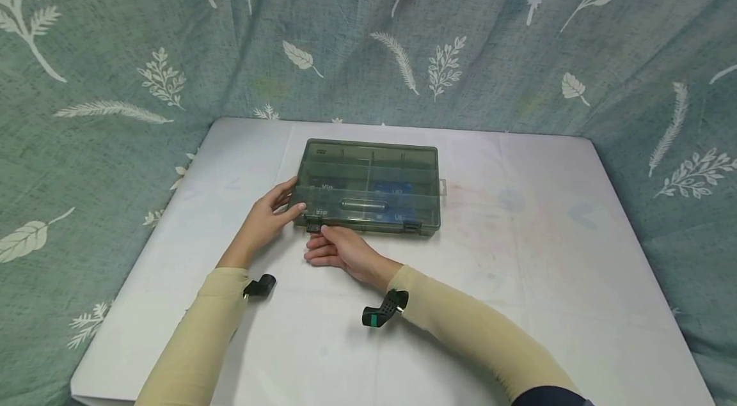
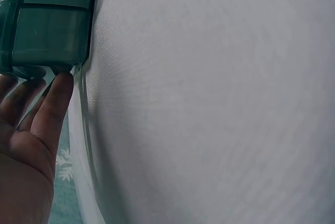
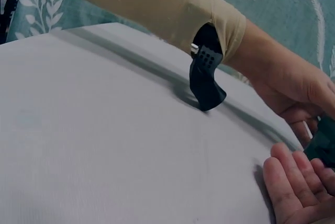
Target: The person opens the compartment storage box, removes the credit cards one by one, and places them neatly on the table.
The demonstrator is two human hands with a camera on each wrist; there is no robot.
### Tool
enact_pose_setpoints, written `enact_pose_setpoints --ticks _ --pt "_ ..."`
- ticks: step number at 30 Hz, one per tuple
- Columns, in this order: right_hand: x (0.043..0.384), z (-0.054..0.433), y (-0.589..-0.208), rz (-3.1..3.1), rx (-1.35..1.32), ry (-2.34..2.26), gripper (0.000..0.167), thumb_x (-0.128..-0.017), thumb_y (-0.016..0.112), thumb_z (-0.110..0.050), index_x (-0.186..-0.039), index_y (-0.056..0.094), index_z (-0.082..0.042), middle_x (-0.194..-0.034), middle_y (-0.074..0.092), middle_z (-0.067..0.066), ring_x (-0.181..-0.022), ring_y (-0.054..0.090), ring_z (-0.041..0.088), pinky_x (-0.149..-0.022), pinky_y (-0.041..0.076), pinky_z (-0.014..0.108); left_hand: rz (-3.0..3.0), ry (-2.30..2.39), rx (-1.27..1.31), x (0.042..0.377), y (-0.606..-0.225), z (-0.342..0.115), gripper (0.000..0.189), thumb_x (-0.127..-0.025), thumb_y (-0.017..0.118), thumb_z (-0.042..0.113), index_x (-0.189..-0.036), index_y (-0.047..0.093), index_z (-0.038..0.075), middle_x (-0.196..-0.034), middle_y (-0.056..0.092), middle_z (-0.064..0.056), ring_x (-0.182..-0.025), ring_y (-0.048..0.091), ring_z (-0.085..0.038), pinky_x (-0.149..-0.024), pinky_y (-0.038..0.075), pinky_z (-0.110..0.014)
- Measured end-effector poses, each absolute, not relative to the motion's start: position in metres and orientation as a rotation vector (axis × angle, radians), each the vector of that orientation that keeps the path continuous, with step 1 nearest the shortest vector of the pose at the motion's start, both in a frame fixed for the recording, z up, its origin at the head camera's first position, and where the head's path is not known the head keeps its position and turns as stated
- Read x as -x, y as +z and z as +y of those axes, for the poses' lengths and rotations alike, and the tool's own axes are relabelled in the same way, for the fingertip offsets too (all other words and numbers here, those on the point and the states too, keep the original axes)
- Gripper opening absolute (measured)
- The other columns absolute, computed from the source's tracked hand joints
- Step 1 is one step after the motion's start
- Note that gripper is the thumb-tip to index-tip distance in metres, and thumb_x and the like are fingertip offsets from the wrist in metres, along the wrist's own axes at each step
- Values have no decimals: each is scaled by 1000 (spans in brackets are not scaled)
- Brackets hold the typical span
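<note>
A dark green see-through plastic storage box lies flat on the white table, lid down. Blue items show through its right half, their kind unclear. My left hand grips the box's left end, thumb on the front corner and fingers along the side wall; the left wrist view shows fingertips against that wall. At the front left latch, my right hand has its thumb and index finger together on the latch. Its other fingers extend loosely, palm turned up.
A second latch sits at the front right of the box, and a hanging tab sticks out of its right end. The white-covered table reaches a leaf-patterned green curtain behind and at both sides.
</note>
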State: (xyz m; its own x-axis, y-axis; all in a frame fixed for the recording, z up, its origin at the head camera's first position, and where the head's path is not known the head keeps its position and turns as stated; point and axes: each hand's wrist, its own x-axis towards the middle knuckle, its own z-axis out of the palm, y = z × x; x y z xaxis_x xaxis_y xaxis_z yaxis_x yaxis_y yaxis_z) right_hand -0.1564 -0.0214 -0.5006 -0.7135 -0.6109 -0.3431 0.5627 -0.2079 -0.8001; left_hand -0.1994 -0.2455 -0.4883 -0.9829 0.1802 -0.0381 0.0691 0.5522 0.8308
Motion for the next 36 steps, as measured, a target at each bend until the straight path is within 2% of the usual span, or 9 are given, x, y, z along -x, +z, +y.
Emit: enact_pose_setpoints --ticks 10,23,36 --pt "155 5 -497 1383 107 -1931 50 -113 37 -30 -146 48 6 -128 61 21 -108 69 27 -100 57 43 2654 1414 -216 199 -488 -245 77 -98 67 46 -162 30 22 -165 30 -8 -147 35 -38 -119 35 -56" --pt "149 43 -499 1424 123 -1952 53 -113 36 -32 -146 45 8 -121 63 16 -97 71 18 -94 60 39 2649 1419 -204 198 -486 -244 77 -99 67 44 -162 29 22 -166 27 -7 -148 33 -37 -121 33 -54" --pt "141 81 -498 1449 75 -1977 53 -113 35 -32 -147 43 8 -124 60 19 -102 70 21 -95 60 39 2654 1415 -208 199 -488 -244 74 -100 67 38 -162 29 23 -166 28 -6 -149 33 -36 -121 33 -53"
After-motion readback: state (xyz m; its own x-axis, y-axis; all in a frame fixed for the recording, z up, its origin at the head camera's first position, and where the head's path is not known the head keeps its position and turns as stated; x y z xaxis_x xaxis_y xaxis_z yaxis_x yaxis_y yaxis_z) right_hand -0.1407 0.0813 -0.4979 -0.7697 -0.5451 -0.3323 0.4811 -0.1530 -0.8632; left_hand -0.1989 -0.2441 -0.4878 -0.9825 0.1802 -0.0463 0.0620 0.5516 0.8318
